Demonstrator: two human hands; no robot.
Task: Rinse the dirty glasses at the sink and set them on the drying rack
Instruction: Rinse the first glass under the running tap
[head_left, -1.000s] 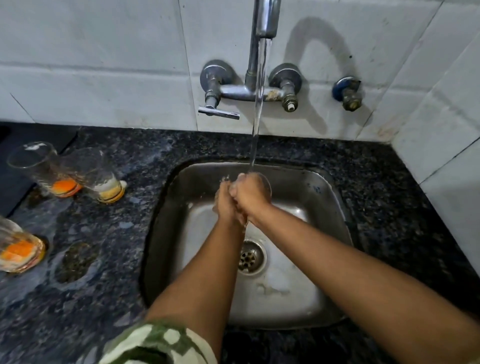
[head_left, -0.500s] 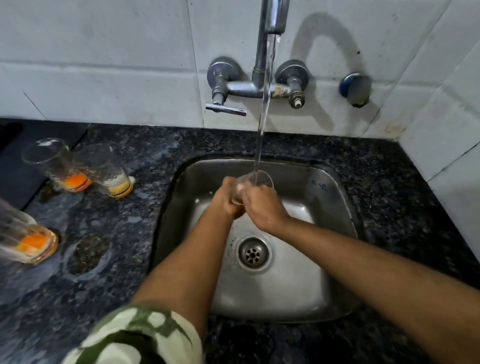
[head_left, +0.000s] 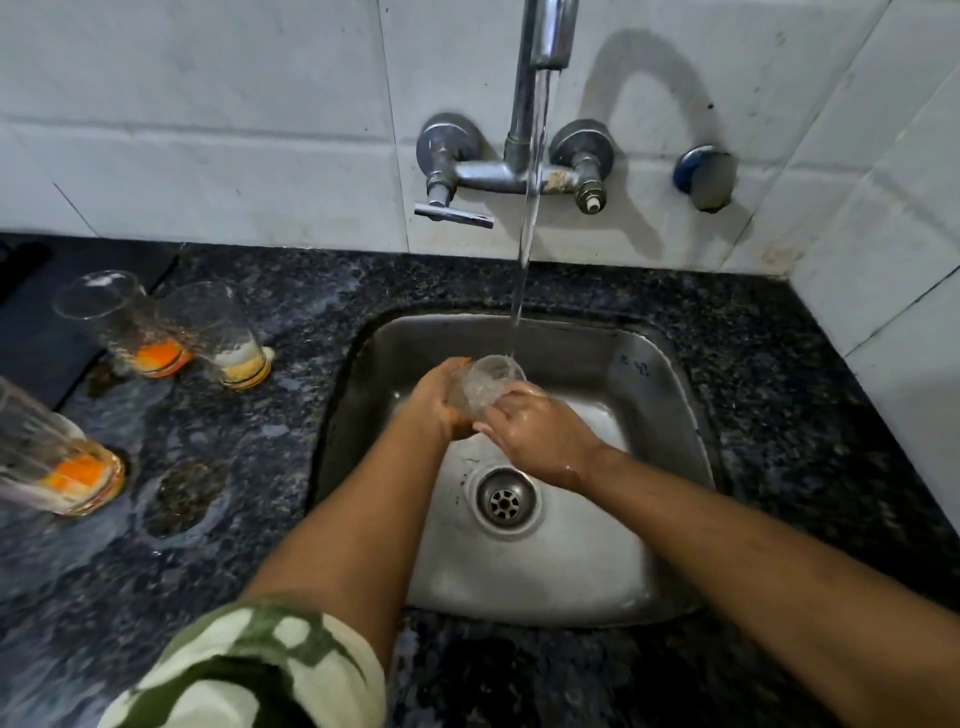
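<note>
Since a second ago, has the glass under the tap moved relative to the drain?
Yes. The glass has tipped, its open mouth now showing toward the stream, and sits slightly farther from the drain, toward the tap.

Steel, stone, glass, tile.
Brushed metal sink (head_left: 660, 384) is gleaming dully; speckled stone bench (head_left: 291, 291) is glistening wet; clear glass (head_left: 485, 382).

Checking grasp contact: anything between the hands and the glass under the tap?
Nothing visible. The left hand grips the clear drinking glass directly; the right hand touches its side. Only the tap's water stream falls at its rim.
</note>
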